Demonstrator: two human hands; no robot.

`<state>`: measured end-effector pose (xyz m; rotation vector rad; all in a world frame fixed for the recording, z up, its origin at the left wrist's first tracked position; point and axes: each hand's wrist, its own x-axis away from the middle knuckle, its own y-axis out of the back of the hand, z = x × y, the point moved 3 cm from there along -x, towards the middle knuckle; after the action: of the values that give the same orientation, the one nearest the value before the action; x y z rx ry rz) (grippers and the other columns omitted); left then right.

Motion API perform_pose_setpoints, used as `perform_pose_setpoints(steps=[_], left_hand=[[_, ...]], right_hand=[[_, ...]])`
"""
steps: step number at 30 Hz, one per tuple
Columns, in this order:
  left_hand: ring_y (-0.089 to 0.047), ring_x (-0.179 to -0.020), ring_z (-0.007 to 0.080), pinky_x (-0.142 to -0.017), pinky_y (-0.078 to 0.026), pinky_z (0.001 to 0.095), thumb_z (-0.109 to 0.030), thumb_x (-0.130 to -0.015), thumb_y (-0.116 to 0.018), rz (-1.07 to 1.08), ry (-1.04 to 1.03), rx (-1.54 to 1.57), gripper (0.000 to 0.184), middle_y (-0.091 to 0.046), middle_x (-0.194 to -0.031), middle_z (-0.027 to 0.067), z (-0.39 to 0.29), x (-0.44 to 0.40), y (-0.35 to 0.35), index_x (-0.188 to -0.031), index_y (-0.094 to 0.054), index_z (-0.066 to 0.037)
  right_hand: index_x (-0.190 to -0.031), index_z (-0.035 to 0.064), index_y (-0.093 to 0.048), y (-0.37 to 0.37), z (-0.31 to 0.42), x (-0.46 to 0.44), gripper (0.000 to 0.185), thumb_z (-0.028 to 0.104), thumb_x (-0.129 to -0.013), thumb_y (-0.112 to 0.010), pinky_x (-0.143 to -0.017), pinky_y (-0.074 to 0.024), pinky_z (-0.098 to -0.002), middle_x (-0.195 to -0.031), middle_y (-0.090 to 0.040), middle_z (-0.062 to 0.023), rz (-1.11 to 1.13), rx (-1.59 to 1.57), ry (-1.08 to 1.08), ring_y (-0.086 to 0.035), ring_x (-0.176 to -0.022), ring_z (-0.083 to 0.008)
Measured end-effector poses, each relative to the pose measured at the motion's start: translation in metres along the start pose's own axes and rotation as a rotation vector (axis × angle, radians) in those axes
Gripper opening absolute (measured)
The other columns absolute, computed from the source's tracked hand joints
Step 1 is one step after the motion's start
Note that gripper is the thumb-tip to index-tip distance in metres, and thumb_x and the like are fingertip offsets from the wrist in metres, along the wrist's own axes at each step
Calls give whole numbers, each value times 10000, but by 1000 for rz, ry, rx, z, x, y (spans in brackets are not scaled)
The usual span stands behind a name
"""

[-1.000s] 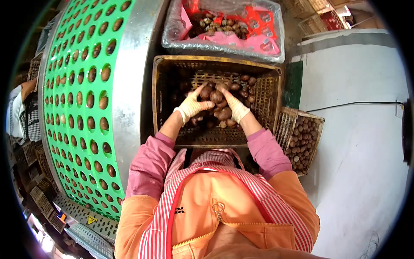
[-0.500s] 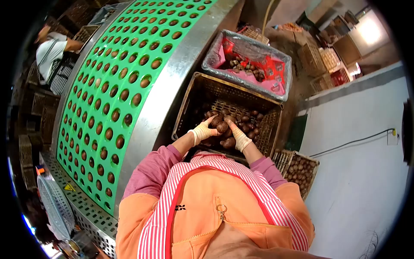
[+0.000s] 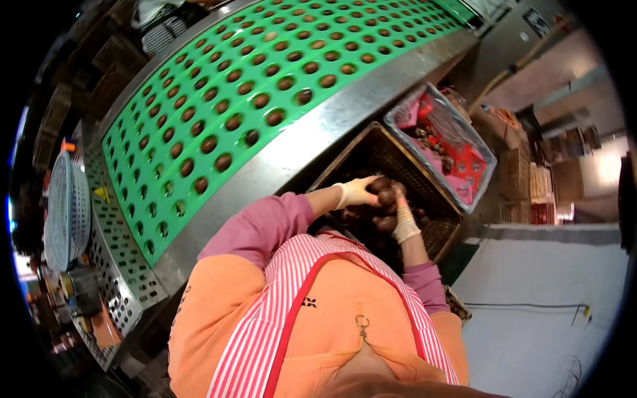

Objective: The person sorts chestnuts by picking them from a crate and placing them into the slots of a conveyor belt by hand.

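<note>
Several round brown items (image 3: 385, 192) are cupped between my two gloved hands above a dark brown plastic crate. My left hand (image 3: 359, 193) curls against them from the left, and my right hand (image 3: 403, 213) closes round them from the right. Both gloves are pale, with the fingertips partly hidden by the items. Under and beside my hands, more brown items (image 3: 419, 213) lie in the crate (image 3: 434, 192). Which items each hand touches apart from the other cannot be told.
A green belt (image 3: 219, 139) with brown items in its holes runs along a metal edge (image 3: 292, 146). A plastic-lined bin (image 3: 488, 159) stands behind the crate. At left is a pale blue basket (image 3: 68, 212); at lower right, a white wall (image 3: 544, 278). Part of a person (image 3: 162, 26) shows beyond the belt.
The view has turned, with the crate and bin now further right and tilted. My hands have lifted the cupped items and moved with them towards the belt side of the crate.
</note>
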<state>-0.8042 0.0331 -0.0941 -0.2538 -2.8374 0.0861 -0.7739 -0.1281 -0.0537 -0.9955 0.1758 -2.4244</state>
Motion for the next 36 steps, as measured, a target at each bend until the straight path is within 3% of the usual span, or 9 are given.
perform_pose_setpoints(steps=[5,10,16,20,25,28,29,30,36], left_hand=[[-525,-1200,221,-998,-436,346,-260,-713,-845,-133,-227,-18,981,-530,-1367,118,-19,41,35,-1513,-298,-109],[-599,-999,229,-769,-534,350,-275,-692,-812,-280,-223,118,925,-584,-1243,124,-22,169,136,-1489,-350,-194],[-604,-1050,256,-802,-545,374,-333,-681,-826,-674,-320,102,887,-599,-1238,132,58,309,246,-1450,-410,-181],[-533,-1194,238,-998,-447,366,-398,-697,-840,-854,-224,82,925,-545,-1333,121,105,384,292,-1463,-388,-145],[-554,-1161,228,-992,-468,355,-203,-722,-848,-940,-222,386,724,-550,-1298,126,167,426,332,-1363,-516,-146],[-548,-1156,299,-998,-471,388,-196,-702,-843,-1087,-56,-122,708,-499,-1275,145,189,427,345,-1341,-536,-180],[-596,-1050,326,-945,-497,378,-164,-662,-838,-1122,-55,-309,684,-590,-1198,151,190,421,346,-1284,-561,-106],[-552,-1117,368,-969,-487,404,-179,-652,-833,-1137,24,-344,662,-489,-1301,185,174,421,341,-1265,-582,-167],[-495,-1204,411,-994,-480,447,-212,-660,-800,-882,203,-787,639,-307,-1466,151,133,377,333,-1256,-574,-258]], right_hand=[[-1287,149,-540,-73,24,25,693,648,-816,-633,-754,-572,-392,-1151,-606,-110,115,114,89,-622,-997,-244],[-1355,121,-491,-198,-6,-28,595,548,-941,-522,-802,-547,-320,-1209,-604,-62,249,281,90,-620,-1031,-173],[-1398,111,-418,-365,-101,-98,580,490,-968,-508,-854,-521,-320,-1254,-547,-82,584,404,-13,-564,-1094,-181],[-1404,122,-414,-452,-160,-117,622,482,-924,-581,-822,-513,-313,-1222,-553,-71,712,532,-144,-557,-1073,-176],[-1352,107,-448,-508,-212,-144,615,342,-851,-715,-865,-491,-339,-1210,-550,-83,661,536,-8,-537,-1072,-204],[-1282,66,-497,-512,-216,-152,557,308,-843,-738,-852,-488,-304,-1149,-566,-63,588,633,104,-549,-1016,-159],[-1266,42,-505,-508,-212,-160,572,264,-812,-773,-869,-489,-319,-1137,-572,-66,560,629,136,-554,-1010,-169],[-1256,49,-523,-507,-201,-163,575,230,-783,-795,-869,-497,-325,-1127,-584,-77,568,618,245,-560,-1016,-186],[-1311,67,-517,-476,-131,-205,623,161,-746,-762,-891,-520,-363,-1130,-657,-163,220,1175,674,-644,-1009,-261]])
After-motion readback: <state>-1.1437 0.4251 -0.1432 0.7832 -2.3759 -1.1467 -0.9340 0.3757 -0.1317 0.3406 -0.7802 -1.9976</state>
